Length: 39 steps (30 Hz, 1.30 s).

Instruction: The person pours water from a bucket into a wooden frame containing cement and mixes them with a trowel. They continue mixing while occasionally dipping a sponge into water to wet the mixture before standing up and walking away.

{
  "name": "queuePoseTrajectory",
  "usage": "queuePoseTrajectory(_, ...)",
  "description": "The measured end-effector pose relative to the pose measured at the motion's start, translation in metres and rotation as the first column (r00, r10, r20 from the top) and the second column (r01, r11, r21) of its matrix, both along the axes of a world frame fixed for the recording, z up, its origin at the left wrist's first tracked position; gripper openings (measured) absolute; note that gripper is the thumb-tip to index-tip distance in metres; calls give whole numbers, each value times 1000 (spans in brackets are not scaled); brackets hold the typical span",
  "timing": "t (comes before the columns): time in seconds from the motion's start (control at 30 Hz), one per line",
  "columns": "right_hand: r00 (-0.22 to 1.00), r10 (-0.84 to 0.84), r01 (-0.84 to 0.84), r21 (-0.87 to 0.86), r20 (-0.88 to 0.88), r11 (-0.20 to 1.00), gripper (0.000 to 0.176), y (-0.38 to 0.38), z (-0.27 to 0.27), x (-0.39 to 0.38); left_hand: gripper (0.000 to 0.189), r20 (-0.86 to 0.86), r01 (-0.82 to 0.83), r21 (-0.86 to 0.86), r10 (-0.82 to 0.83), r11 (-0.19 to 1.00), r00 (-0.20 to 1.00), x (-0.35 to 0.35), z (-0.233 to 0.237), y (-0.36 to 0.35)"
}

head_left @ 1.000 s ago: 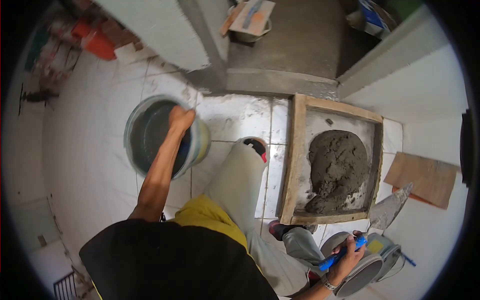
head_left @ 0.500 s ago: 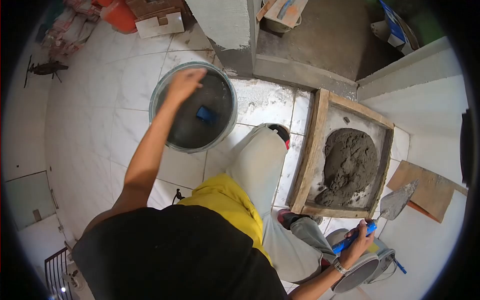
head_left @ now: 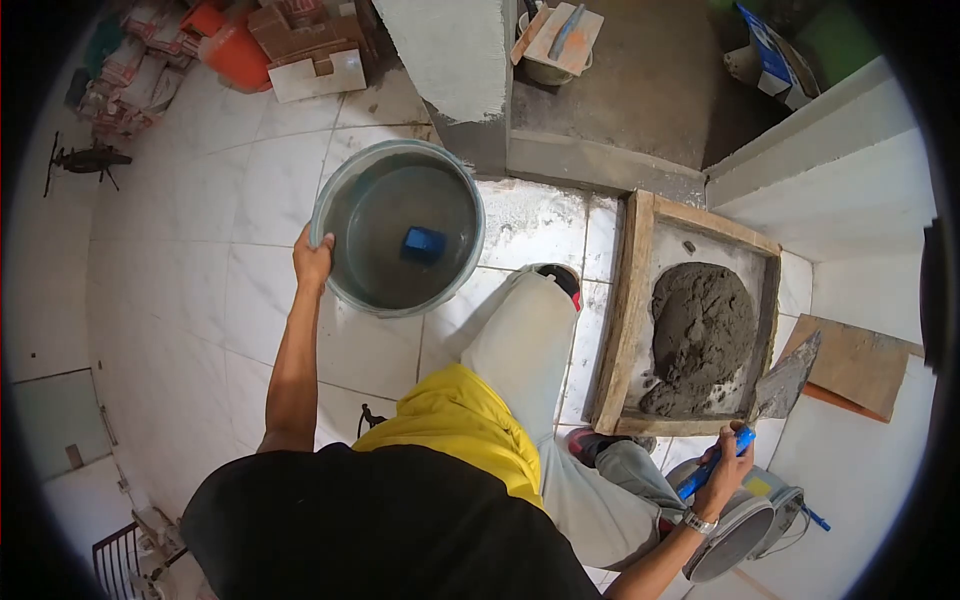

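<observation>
At the left rim of a round bucket (head_left: 322, 205) holding murky water, my left hand (head_left: 313, 258) grips the edge with its thumb over the top. A small blue object (head_left: 424, 243) shows in the water; its kind is unclear. My right hand (head_left: 725, 470) is wrapped round the blue handle of a pointed trowel (head_left: 787, 380), whose grey-smeared blade points up and away from me. Just beyond that hand, a wooden-framed mixing box (head_left: 612, 320) holds a heap of wet grey mortar (head_left: 703, 330).
Beside my right wrist stand grey buckets (head_left: 735, 540). A wooden board (head_left: 855, 365) leans at the right wall. Ahead are a plastered pillar (head_left: 450, 60) and a low sill (head_left: 605, 165). A float (head_left: 567, 38) rests on a container past the sill. An orange bucket (head_left: 236, 50) and cardboard (head_left: 318, 75) lie at back left.
My left hand has gone from over the water to the bucket's left rim and closed on it. My right hand still holds the trowel, its blade tilted a little differently.
</observation>
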State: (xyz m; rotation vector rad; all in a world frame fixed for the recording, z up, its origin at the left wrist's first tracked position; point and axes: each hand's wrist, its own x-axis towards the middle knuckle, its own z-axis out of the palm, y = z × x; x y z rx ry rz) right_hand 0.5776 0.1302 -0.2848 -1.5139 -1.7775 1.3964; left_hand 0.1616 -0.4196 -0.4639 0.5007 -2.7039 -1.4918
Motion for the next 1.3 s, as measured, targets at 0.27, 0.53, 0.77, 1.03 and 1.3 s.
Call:
queuePoseTrajectory(0.27,1000,3,-3,-14,-3,1000,23,11,-7,0,39,-26,264,6,-263,965,964,-83,11,2)
queuePoseTrajectory(0.53,998,55,-56,25,11,998,22,16,-12,-1,67,-164,536,-628,-770,564,617,-65,67,106)
queuePoseTrajectory(0.77,998,-62,63,47,-24,997,29,3,9,7,89,751,965,-67,-624,252,216,-86,-35,153)
queuePoseTrajectory(1.03,954,-180,162,-92,-241,982,27,10,10,46,36,919,923,163,-395,350,-13,-97,-58,139)
queuePoseTrajectory(1.3,916,-270,138,-397,-297,907,34,6,20,70,53,570,53,704,-608,708,553,-88,18,61)
